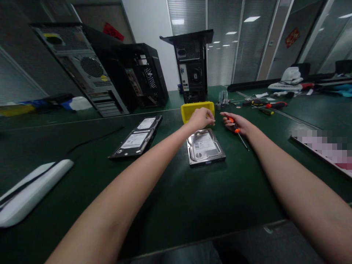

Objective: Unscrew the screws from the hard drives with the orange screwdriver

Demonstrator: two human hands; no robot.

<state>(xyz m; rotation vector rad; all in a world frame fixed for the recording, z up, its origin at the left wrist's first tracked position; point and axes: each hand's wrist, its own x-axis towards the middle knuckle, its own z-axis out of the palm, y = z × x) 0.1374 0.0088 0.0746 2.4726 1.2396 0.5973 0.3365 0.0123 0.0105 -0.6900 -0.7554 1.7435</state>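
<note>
A silver hard drive (205,147) lies flat on the green table in front of me. My left hand (201,118) reaches past its far edge to the yellow tray (192,109), fingers pinched together on something too small to make out. My right hand (237,123) rests just right of the drive's far corner, closed around an orange-handled screwdriver (238,132) whose thin shaft points back toward me over the table.
Two more hard drives (137,137) lie side by side to the left. A white object (30,189) sits at the near left. Three computer towers (192,64) stand at the back. More screwdrivers (271,106) lie at the far right.
</note>
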